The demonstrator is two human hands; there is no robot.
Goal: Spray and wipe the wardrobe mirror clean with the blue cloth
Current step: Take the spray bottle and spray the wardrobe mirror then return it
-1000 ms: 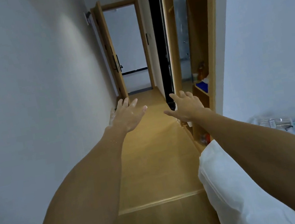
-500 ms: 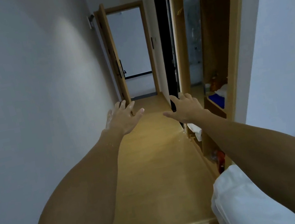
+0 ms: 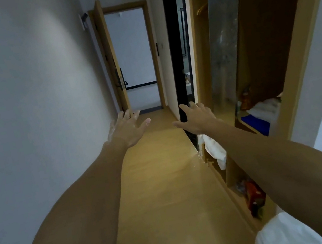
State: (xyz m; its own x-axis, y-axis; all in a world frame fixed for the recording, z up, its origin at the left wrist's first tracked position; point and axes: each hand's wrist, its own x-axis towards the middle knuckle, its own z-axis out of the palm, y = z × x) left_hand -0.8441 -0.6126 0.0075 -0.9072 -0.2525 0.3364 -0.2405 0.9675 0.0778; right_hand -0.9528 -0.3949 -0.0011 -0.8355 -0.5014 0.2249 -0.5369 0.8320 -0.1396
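Narrow hallway with grey walls and a wooden floor (image 3: 158, 186), both bare arms stretched forward.

Left hand (image 3: 128, 128) is spread, fingers straight, holding nothing, out over the floor before the open wooden door (image 3: 112, 65). Right hand (image 3: 195, 119) is likewise spread and empty, near the dark doorway's edge. Past it stands the wardrobe mirror (image 3: 223, 42), smeared and tilted, its bottom hidden behind shelf clutter. Blue cloth (image 3: 256, 124) lies on the wardrobe shelf, partly under a white bundle (image 3: 265, 108). An orange bottle (image 3: 246, 99) behind is blurred; no writing is legible. Red items (image 3: 254, 198) in the lower compartment are indistinct. White bedding (image 3: 283, 235) is cut off at the bottom edge.
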